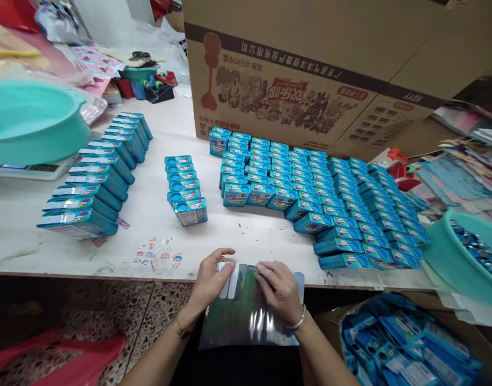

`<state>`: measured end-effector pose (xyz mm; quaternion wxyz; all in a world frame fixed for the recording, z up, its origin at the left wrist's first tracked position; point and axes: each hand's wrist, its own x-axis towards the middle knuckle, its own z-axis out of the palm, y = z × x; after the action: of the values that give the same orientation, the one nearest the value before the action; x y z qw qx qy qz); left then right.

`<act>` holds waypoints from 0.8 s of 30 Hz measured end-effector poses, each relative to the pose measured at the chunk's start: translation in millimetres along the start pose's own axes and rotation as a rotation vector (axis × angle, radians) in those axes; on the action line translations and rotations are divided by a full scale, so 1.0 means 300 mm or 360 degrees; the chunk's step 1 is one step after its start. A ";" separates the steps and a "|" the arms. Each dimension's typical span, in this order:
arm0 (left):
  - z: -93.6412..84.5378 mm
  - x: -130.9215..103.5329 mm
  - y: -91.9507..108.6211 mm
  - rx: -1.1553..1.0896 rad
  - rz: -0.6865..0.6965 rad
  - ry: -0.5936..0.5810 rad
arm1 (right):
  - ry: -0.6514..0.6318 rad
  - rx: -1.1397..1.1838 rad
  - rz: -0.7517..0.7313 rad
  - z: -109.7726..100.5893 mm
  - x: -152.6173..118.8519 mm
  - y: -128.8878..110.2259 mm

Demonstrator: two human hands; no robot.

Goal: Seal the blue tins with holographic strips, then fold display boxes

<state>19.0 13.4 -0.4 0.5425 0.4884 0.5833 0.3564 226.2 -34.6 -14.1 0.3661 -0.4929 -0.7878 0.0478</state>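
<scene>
A glossy, shiny sheet of stickers [249, 321] lies tilted at the table's front edge, low in the middle of the view. White rounded strips [232, 287] show along its left side. My left hand [213, 279] grips the sheet's upper left corner, thumb over the white strips and index finger stretched above. On the upper right part of the sheet, my right hand [280, 287] has its fingers bent and pressed together, holding it. Ahead of my left hand stands a short row of small blue boxes [185, 182].
Blue boxes stand in a large block [310, 193] at right and a slanting row [96, 177] at left. Behind is a printed cardboard carton [294, 69]. Turquoise basins [32, 120] [447, 252] flank the table. A box of blue packets [406, 343] sits below right.
</scene>
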 end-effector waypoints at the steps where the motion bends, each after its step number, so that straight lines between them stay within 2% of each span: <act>1: 0.000 0.001 0.000 0.0007 0.0002 0.0008 | 0.0004 -0.0006 -0.0048 -0.001 -0.003 0.000; 3: 0.000 0.001 0.001 0.0014 0.0009 0.0014 | 0.0038 0.0015 -0.0075 -0.004 -0.009 0.002; 8: 0.005 -0.001 -0.003 -0.0010 -0.0013 0.0002 | 0.0009 -0.0017 0.0103 -0.014 -0.011 0.017; 13: 0.008 -0.001 0.004 -0.0046 -0.0049 0.0009 | 0.0096 -0.0066 -0.0073 -0.010 -0.022 0.037; 15: 0.006 -0.001 0.010 -0.0036 -0.0045 0.0013 | 0.0110 -0.0029 -0.0053 -0.008 -0.026 0.039; 19: 0.003 0.000 0.015 -0.0009 -0.0044 0.0000 | 0.0050 0.0072 0.0129 -0.008 -0.017 0.031; 24: 0.008 0.000 0.006 0.0042 0.0020 0.0012 | -0.0052 -0.0035 0.0119 -0.001 0.023 0.007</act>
<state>21.7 13.5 0.9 0.5316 0.4978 0.5869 0.3537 226.2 -28.2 -11.0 0.3457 -0.5253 -0.7751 0.0607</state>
